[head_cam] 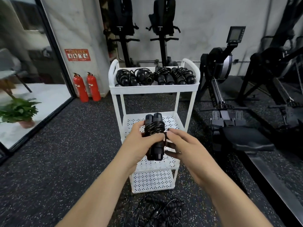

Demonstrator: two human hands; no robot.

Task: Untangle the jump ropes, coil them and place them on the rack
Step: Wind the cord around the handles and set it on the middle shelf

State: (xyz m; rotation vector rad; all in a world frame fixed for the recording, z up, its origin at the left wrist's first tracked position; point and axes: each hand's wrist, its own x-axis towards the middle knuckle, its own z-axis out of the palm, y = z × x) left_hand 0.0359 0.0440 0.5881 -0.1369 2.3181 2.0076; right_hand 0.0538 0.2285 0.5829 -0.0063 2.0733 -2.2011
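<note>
Clamping coiled jump rope (155, 127) by stiff paired handles (155, 117) in left grip (141, 143); pinching springy cord tail (166, 137) with right grip (185, 146); probably light.

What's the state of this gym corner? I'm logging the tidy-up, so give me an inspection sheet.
Surface: speckled dark floor; a white rack stands on it.
Job's things: four coiled ropes in the rack's top tray; one wound jump rope in the hands; tangled ropes on the floor before the rack.
Clutter: nothing seen.
Hands: left hand grips the wound jump rope; right hand pinches a strand at its side.
Cables: nothing seen.
Surroundings: two fire extinguishers, rowing machines, potted plant.
</note>
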